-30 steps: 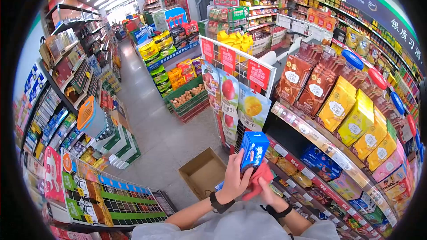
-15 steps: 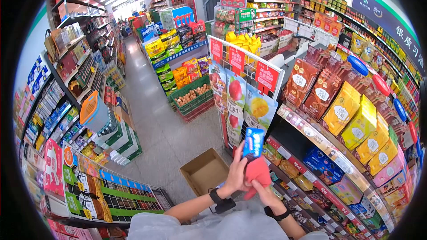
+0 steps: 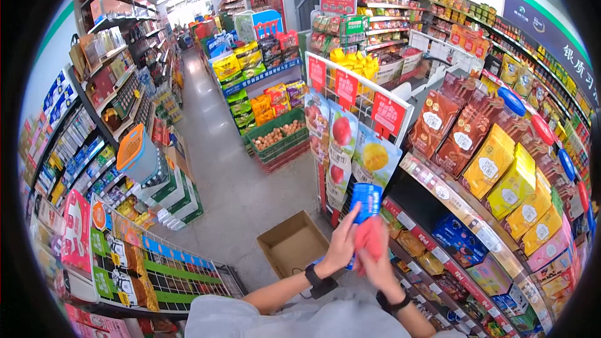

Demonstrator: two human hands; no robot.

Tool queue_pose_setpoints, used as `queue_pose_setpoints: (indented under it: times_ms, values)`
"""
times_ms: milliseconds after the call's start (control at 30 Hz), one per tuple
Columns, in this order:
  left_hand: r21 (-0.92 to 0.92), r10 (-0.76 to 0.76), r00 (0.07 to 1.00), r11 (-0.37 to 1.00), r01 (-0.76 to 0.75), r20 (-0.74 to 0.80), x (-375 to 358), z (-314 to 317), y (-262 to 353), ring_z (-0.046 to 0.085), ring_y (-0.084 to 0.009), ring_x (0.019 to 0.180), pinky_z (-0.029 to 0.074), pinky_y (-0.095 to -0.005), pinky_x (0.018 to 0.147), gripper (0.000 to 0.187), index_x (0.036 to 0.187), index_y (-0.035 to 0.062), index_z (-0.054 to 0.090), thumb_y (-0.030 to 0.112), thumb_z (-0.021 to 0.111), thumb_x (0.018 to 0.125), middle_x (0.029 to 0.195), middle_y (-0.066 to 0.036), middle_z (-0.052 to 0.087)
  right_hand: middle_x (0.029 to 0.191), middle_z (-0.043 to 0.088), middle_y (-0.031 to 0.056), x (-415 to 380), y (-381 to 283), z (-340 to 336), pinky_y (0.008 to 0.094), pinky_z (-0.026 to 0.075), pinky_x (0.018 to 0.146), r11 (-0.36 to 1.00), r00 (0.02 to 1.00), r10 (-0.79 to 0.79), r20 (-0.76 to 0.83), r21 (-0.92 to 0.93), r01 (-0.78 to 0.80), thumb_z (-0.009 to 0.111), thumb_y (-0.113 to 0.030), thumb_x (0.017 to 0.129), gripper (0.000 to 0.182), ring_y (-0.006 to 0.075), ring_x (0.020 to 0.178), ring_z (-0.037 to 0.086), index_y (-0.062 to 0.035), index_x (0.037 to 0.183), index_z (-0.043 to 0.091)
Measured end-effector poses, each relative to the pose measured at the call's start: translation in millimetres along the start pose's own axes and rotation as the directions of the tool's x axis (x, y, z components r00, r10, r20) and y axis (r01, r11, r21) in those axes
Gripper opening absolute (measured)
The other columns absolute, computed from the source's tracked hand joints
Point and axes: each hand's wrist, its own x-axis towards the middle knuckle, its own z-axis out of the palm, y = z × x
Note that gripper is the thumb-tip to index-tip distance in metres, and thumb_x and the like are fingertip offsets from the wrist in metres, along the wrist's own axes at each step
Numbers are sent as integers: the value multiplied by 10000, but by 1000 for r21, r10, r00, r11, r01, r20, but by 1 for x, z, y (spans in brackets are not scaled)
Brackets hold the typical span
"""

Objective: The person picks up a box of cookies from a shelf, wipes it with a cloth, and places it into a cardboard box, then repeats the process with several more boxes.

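My left hand (image 3: 339, 248) is closed around a blue packet (image 3: 367, 201) with pale lettering, which stands up above the fingers. A red cloth (image 3: 371, 236) lies against the lower part of the packet. My right hand (image 3: 379, 271), a little blurred, is closed on the cloth and presses it to the packet. The cloth and fingers hide much of the packet's lower part. Below and to the left of my hands, an open cardboard box (image 3: 289, 245) sits on the floor.
Shelves of packaged snacks (image 3: 466, 247) rise close on the right. Hanging fruit pouches (image 3: 341, 134) are just ahead on a wire rack. Green egg crates (image 3: 275, 138) stand farther ahead. At left are a wire rack (image 3: 181, 269) and an orange-and-blue basket (image 3: 134, 153).
My hands and the packet have shifted slightly right in the view. The cloth has moved up along the packet, covering more beside my left fingers. The whole scene has shifted slightly right.
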Motion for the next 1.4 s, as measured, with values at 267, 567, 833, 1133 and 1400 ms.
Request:
queue_pose_setpoints:
  times_ms: [267, 567, 833, 1133, 1400]
  values:
    - [208, 133, 990, 971, -121, -45, -7, 21, -9, 427, -339, 1211, 327, -409, 1090, 572, 1512, 76, 371, 150, 540, 971, 1319, -218, 404, 1334, 560, 99, 7, 51, -5, 360, 402, 1079, 912, 966, 251, -66, 349, -213, 474, -374, 1031, 509, 211, 1246, 533, -10, 1387, 461]
    - [229, 103, 966, 960, -159, 237, -26, 40, 35, 394, -430, 1264, 316, -448, 1104, 618, 1533, 52, 315, 154, 529, 963, 1437, -280, 263, 1327, 538, 94, 45, 3, -50, 380, 419, 1046, 868, 969, 233, -84, 467, -168, 499, -295, 1031, 483, 203, 1210, 534, -11, 1414, 423]
    - [307, 210, 977, 933, -189, -38, 30, 13, 10, 388, -457, 1319, 281, -464, 1134, 679, 1517, -97, 182, 148, 480, 958, 1477, -300, 347, 1611, 210, 122, -3, 14, 4, 350, 151, 1204, 956, 997, 81, 13, 283, -82, 524, -165, 1011, 694, 221, 1488, 195, 25, 1557, 140]
    - [-124, 93, 991, 989, -80, 101, 2, 18, 4, 341, -324, 1419, 233, -406, 1179, 932, 1560, -52, 82, 379, 591, 910, 1569, -238, 281, 1401, 512, 105, 31, 16, -17, 352, 321, 1126, 872, 964, 122, -238, 490, 10, 574, -211, 980, 530, 204, 1322, 455, 35, 1422, 415]
    - [-343, -57, 998, 938, 47, -18, 1, 18, -6, 354, -261, 1398, 301, -391, 1154, 861, 1568, 0, 115, 177, 640, 909, 1542, -166, 302, 1584, 176, 238, -9, 1, 7, 450, 175, 1200, 978, 972, -201, -126, -84, 191, 598, -274, 940, 724, 369, 1473, 214, 51, 1502, 278]
